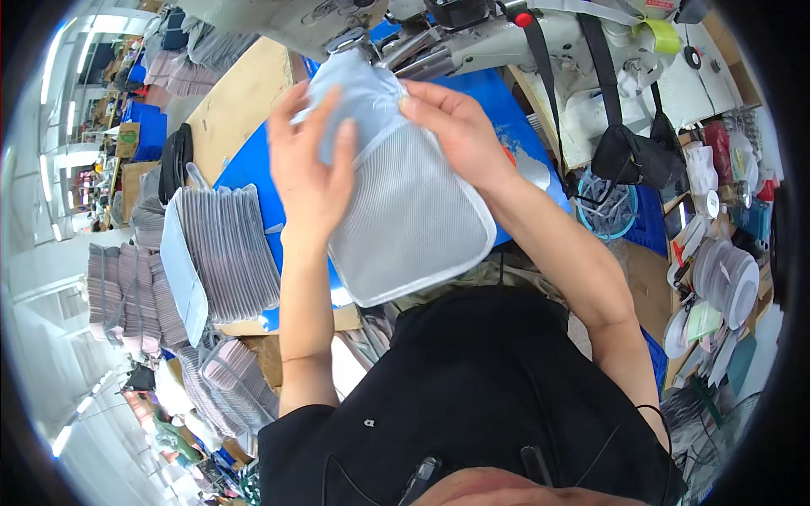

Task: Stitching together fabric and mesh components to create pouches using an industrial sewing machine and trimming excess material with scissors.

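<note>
A grey mesh fabric panel (413,219) with rounded corners and a pale bound edge lies before me. Its far end is a gathered light blue cloth (359,97), which reaches up to the metal foot (348,40) of a sewing machine. My right hand (456,126) pinches the right edge of the blue cloth between thumb and fingers. On the other side, my left hand (314,164) rests over the blue cloth with its fingers apart, slightly blurred. The cloth under the left palm is hidden.
A blue work surface (253,169) lies under the panel. A stack of similar grey panels (228,244) stands at the left, with tied bundles (126,291) beyond. To the right are a blue basket of scraps (607,207), hanging black straps (601,76) and spools of tape (726,282).
</note>
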